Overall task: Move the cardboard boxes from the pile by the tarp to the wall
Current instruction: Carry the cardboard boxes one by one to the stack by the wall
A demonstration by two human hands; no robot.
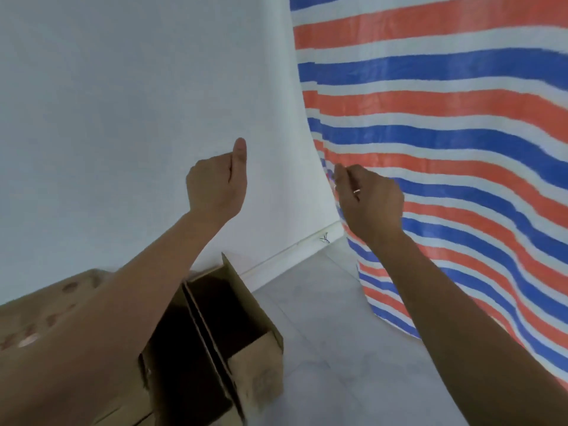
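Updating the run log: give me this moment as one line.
left hand: empty, fist, thumb up | right hand: empty, curled | open cardboard box: floor by wall | tarp: right

One head-worn wide-angle view is given, directed forward and down into a room corner where the white wall [138, 103] meets the striped tarp [445, 118]; both outstretched forearms are seen close.

Plain pale wall [123, 103] fills the left and centre of the view, evenly lit, no marks apart from a small dark scribble on the white skirting board [295, 245] along its foot. Floor [332, 333] of large light grey tiles with faint joints. No windows or furniture in view.
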